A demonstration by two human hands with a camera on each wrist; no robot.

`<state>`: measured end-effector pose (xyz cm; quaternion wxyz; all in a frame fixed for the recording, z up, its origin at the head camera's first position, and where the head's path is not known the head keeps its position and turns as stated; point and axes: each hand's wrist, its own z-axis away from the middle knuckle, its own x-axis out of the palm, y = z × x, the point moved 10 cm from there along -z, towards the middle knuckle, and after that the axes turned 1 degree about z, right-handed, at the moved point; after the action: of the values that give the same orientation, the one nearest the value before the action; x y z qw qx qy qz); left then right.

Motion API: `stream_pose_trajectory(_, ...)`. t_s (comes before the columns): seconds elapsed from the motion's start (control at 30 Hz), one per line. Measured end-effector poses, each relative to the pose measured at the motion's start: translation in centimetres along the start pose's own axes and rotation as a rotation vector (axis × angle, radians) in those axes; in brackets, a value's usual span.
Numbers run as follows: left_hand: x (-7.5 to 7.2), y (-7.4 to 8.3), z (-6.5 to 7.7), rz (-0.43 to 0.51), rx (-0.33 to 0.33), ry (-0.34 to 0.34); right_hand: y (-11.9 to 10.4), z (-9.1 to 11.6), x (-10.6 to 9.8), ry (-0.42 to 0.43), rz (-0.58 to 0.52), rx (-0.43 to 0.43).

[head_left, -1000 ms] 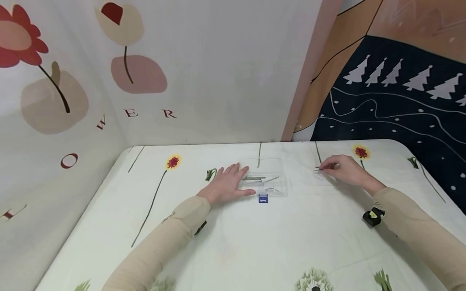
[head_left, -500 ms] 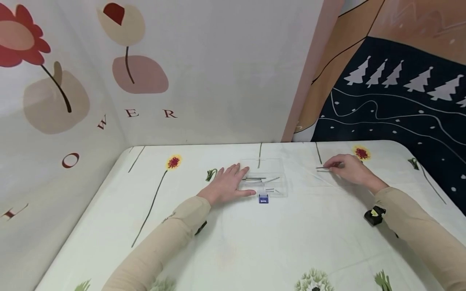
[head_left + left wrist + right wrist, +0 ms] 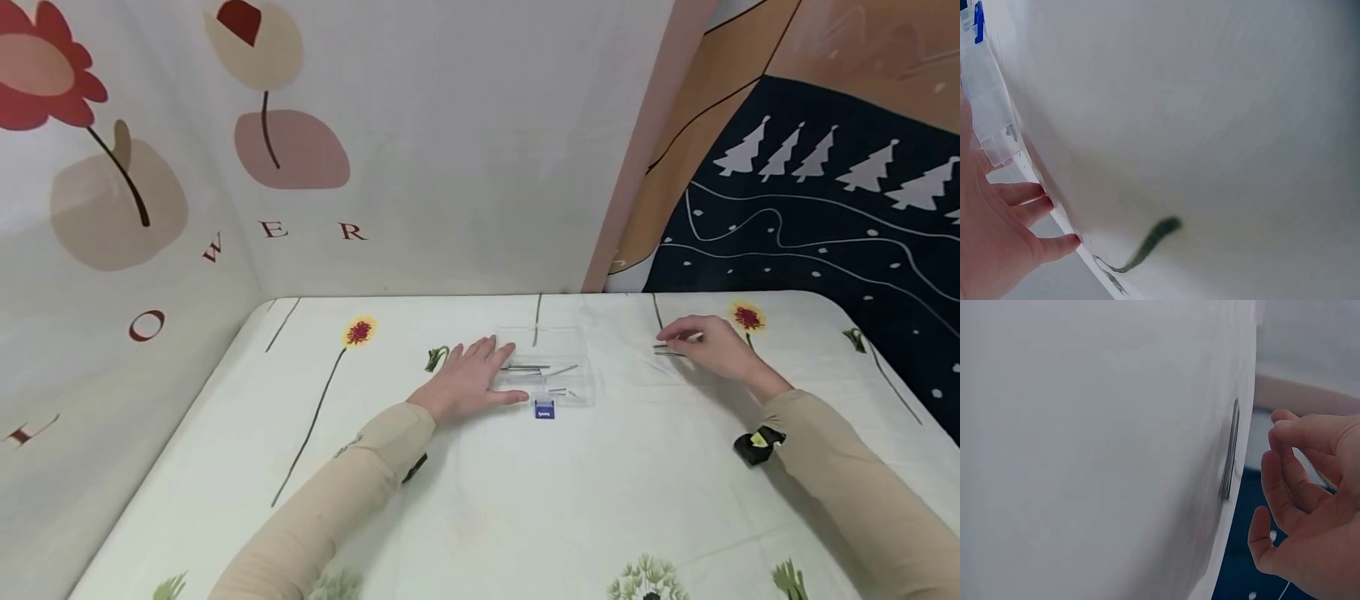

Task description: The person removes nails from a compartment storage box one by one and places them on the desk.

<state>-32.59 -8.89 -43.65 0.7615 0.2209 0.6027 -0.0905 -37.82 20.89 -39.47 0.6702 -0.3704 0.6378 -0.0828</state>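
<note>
My left hand [image 3: 468, 383] lies with fingers spread at the left side of a clear plastic compartment box [image 3: 587, 392]. Thin metal rods [image 3: 528, 367] and smaller pieces sit in its compartments, and a blue latch [image 3: 544, 409] is on the near side. The left wrist view shows the box [image 3: 991, 106] beside the fingers. To the right, my right hand [image 3: 708, 346] hovers by a pair of thin metal rods [image 3: 667, 351] on the tablecloth. In the right wrist view those rods [image 3: 1231, 453] lie apart from the loosely curled fingers; thumb and index tips meet, with nothing visible between them.
A white flower-print cloth [image 3: 525, 517] covers the table. White printed fabric [image 3: 465, 150] rises behind its far edge, with a dark tree-print fabric [image 3: 810, 225] at the right. A black wrist-worn device [image 3: 757, 446] hangs below the right sleeve.
My right hand went slightly right, showing more of the metal rods, then came back a little left over them. My left hand and the box keep their places.
</note>
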Motion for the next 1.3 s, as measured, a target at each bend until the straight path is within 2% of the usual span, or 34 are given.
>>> stream_pose_trajectory(0.57, -0.1, 0.3, -0.1, -0.025, 0.007, -0.003, -5.4, -1.4, 4.1, -0.035, -0.124, -0.092)
stream_pose_trajectory(0.87, -0.3, 0.2, -0.1, -0.014, 0.000, -0.009, -8.7, -2.1, 6.6, -0.117, -0.176, -0.148)
stream_pose_trajectory(1.03, -0.3, 0.2, -0.1, -0.010, -0.008, -0.010, -10.4, -2.4, 7.3, -0.121, -0.204, -0.201)
stream_pose_trajectory(1.3, -0.5, 0.3, 0.0, -0.025, -0.001, 0.009, -12.1, -2.7, 7.7, -0.102, -0.202, -0.227)
